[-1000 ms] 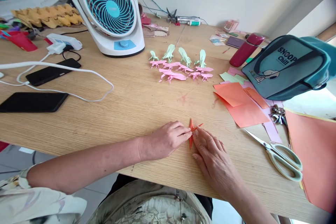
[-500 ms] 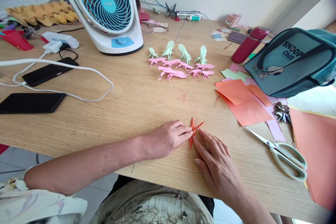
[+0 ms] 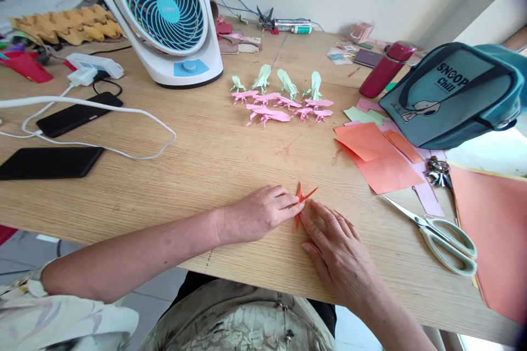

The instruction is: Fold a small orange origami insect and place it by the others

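A small folded piece of orange paper (image 3: 307,195), with thin pointed arms sticking out, lies on the wooden table (image 3: 197,175) near its front edge. My left hand (image 3: 269,213) comes in from the left, its fingertips closed on the middle of the folded paper. From the right, my right hand (image 3: 337,247) rests palm down on the tabletop, fingers stretched out, the index fingertip at the paper's right side. Fingers hide the centre of the fold. Farther back stand several pink folded paper figures (image 3: 269,115) and several light green ones (image 3: 263,78).
To the right lie orange paper sheets (image 3: 393,170), scissors (image 3: 447,241) and a larger orange stack (image 3: 489,241). Behind them are a teal bag (image 3: 448,104) and a red flask (image 3: 387,70). A fan (image 3: 168,16), phones (image 3: 49,163) and a white cable (image 3: 156,115) occupy the left.
Both hands stay at the orange folded paper, with only a slight shift of the left fingertips over its middle. The whole view has moved a little.
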Tool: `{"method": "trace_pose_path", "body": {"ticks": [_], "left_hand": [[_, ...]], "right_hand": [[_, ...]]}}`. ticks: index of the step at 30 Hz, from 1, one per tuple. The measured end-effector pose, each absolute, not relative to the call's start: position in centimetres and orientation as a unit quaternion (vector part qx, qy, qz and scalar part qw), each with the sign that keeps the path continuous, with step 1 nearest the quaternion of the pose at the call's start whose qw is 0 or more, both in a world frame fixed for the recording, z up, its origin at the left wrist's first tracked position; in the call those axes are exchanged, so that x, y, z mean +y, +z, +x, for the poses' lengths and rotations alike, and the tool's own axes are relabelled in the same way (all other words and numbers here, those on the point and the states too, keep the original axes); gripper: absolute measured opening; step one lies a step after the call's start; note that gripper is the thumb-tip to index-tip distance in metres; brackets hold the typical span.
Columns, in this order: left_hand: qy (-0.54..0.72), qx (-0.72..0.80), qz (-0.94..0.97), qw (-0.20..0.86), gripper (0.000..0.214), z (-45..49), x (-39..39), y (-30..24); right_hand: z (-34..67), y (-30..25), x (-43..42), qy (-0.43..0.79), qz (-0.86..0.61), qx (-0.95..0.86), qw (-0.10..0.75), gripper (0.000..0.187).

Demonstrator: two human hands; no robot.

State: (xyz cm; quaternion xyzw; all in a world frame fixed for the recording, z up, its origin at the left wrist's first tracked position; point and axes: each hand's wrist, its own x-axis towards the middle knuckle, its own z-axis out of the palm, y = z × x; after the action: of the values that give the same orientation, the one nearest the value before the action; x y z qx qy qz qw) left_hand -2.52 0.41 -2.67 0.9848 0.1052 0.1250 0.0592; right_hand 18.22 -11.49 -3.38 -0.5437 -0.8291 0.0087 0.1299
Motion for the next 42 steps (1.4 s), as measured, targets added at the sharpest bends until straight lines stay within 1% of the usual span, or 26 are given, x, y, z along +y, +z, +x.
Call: {"method": "trace_pose_path", "body": {"ticks": [5, 7, 10, 12, 16, 20, 23, 27, 31, 36, 39, 42], "left_hand": [[0.099, 0.107, 0.989, 0.034, 0.043, -2.6, 0.6, -2.5], [0.091, 0.106, 0.990, 0.035, 0.045, -2.7, 0.7, -2.4], [0.077, 0.100, 0.991, 0.048, 0.066, -2.9, 0.8, -2.3], [0.068, 0.093, 0.992, 0.055, 0.074, -2.9, 1.0, -2.3], [0.051, 0.073, 0.994, 0.057, 0.075, -3.0, 1.3, -2.5], [0.044, 0.073, 0.995, 0.047, 0.079, -3.0, 1.3, -2.6], [0.043, 0.079, 0.995, 0.043, 0.077, -2.9, 1.2, -2.5], [0.053, 0.086, 0.994, 0.038, 0.075, -2.8, 0.8, -2.5], [0.090, 0.121, 0.988, 0.044, 0.086, -2.1, -0.7, -2.8], [0.064, 0.201, 0.977, 0.044, 0.104, -1.0, -3.1, -3.0], [0.071, 0.206, 0.974, 0.054, 0.102, -0.9, -3.5, -3.0], [0.090, 0.203, 0.973, 0.069, 0.094, -0.9, -3.4, -3.1]], "right_hand": [[18.3, -3.5, -12.1, 0.027, -0.537, -0.831, 0.145, 0.053], [18.3, -3.5, -12.4, 0.032, -0.529, -0.835, 0.149, 0.052], [18.3, -3.5, -12.6, 0.034, -0.524, -0.838, 0.147, 0.048], [18.3, -3.5, -12.6, 0.027, -0.528, -0.837, 0.140, 0.046], [18.1, -3.2, -12.3, 0.008, -0.528, -0.839, 0.133, 0.044], [17.8, -2.9, -12.4, 0.014, -0.518, -0.843, 0.143, 0.044], [17.4, -2.9, -12.8, 0.025, -0.521, -0.840, 0.148, 0.045], [17.0, -2.8, -12.9, 0.026, -0.525, -0.837, 0.149, 0.039], [17.6, -2.3, -12.7, 0.027, -0.523, -0.839, 0.148, 0.038], [19.0, -1.5, -12.9, 0.043, -0.509, -0.849, 0.134, 0.039], [18.7, -1.3, -13.0, 0.044, -0.514, -0.844, 0.144, 0.037], [17.6, -1.3, -12.2, 0.024, -0.540, -0.818, 0.196, 0.038]]}}
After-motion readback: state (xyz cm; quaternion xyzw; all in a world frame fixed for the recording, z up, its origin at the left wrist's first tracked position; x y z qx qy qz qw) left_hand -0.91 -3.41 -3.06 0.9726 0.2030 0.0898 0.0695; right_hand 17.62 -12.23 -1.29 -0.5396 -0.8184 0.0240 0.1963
